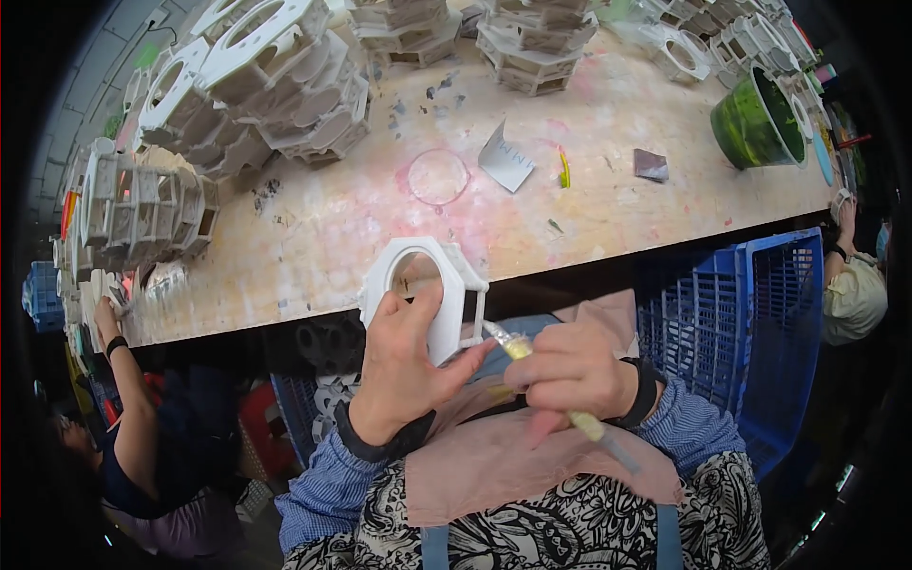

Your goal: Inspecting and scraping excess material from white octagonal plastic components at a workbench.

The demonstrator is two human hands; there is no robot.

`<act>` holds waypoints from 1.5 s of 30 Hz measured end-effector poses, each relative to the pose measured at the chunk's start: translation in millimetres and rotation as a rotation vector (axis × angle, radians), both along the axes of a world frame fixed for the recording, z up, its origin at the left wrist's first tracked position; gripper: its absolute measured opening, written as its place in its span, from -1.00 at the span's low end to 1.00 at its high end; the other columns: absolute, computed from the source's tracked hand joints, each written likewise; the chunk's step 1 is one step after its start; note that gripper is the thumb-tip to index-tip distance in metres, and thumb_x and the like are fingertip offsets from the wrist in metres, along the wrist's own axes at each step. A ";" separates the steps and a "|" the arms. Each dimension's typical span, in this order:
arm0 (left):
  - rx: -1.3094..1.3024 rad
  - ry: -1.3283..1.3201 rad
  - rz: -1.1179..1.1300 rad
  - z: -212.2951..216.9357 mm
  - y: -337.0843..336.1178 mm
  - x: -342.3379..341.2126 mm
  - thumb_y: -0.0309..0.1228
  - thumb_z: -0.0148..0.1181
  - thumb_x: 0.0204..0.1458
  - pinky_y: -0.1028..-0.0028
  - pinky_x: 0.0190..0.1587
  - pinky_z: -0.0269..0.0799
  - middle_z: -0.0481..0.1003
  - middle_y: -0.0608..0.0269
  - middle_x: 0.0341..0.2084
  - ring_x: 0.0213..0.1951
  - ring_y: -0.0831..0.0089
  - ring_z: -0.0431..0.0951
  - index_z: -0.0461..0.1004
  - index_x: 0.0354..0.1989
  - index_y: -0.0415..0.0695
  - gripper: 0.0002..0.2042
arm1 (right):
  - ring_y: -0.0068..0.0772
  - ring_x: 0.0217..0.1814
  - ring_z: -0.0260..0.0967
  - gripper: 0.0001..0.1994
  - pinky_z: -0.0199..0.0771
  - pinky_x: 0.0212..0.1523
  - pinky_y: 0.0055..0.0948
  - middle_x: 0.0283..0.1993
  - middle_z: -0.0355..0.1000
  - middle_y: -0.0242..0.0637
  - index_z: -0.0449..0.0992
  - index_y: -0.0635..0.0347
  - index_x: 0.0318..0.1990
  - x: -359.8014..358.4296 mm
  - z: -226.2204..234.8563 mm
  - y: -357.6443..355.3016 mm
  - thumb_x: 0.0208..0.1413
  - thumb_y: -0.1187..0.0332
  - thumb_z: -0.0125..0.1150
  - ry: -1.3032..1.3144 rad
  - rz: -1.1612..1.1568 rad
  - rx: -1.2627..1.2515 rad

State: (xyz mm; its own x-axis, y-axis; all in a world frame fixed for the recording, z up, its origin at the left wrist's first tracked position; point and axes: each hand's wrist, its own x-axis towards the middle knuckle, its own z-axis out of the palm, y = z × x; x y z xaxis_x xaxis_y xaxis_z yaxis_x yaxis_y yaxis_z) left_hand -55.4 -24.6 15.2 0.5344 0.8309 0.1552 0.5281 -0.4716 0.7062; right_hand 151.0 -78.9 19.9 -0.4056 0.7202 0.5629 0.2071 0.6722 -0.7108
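Note:
My left hand [407,356] grips a white octagonal lantern-like frame [445,318] with a round opening, thumb and fingers closed over its rim. It is held tilted just off the table's near edge, above my lap. In my right hand [581,369] is a slim hand tool [513,342] with a yellowish, tape-wrapped handle. The tool's pale tip is at the thin posts on the frame's right side; whether it touches them I cannot tell. Its far end, blurred, sticks out below my right hand. A pink cloth [551,456] lies over my lap.
Stacks of similar white frames stand at the far left [285,95] and far middle [537,47]. On the wooden table [351,228] lie a folded paper [506,163], a sandpaper piece [651,164] and a green bucket [750,123]. A blue crate [731,323] sits at right. Co-workers' arms [138,408] reach in at both sides.

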 end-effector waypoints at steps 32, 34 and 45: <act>-0.088 0.117 -0.127 51.6 -40.9 -9.4 -0.36 0.45 -0.35 0.34 -0.33 0.30 0.54 0.16 -0.39 -0.45 0.21 0.41 0.48 -0.08 -0.21 -0.46 | -0.35 -0.53 0.24 -0.66 0.23 -0.52 -0.43 -0.47 0.23 -0.33 0.41 0.21 -0.37 -14.5 24.6 -54.2 -0.09 0.13 0.34 -0.309 0.049 -0.053; -0.054 0.112 -0.139 57.4 -40.3 -10.4 -0.36 0.45 -0.33 0.37 -0.34 0.28 0.55 0.19 -0.44 -0.50 0.23 0.45 0.48 -0.12 -0.18 -0.50 | -0.34 -0.58 0.23 -0.68 0.23 -0.55 -0.42 -0.47 0.24 -0.32 0.40 0.21 -0.40 -15.5 23.9 -54.6 -0.06 0.15 0.33 -0.261 0.045 -0.042; -0.081 0.135 -0.172 61.7 -47.0 -18.2 -0.36 0.46 -0.36 0.29 -0.34 0.32 0.51 0.08 -0.58 -0.51 0.15 0.41 0.47 -0.13 -0.22 -0.48 | -0.31 -0.64 0.19 -0.74 0.22 -0.59 -0.39 -0.50 0.22 -0.31 0.35 0.21 -0.48 -16.6 27.5 -54.9 -0.01 0.26 0.28 -0.221 0.190 -0.003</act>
State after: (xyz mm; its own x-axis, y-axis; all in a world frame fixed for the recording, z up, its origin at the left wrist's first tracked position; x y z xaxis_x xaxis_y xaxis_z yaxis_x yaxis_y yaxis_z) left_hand -73.6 -71.6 76.9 0.6804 0.7328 0.0093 0.5374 -0.5075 0.6736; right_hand 134.4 -133.9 47.4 -0.6459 0.6213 0.4436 0.2281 0.7115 -0.6646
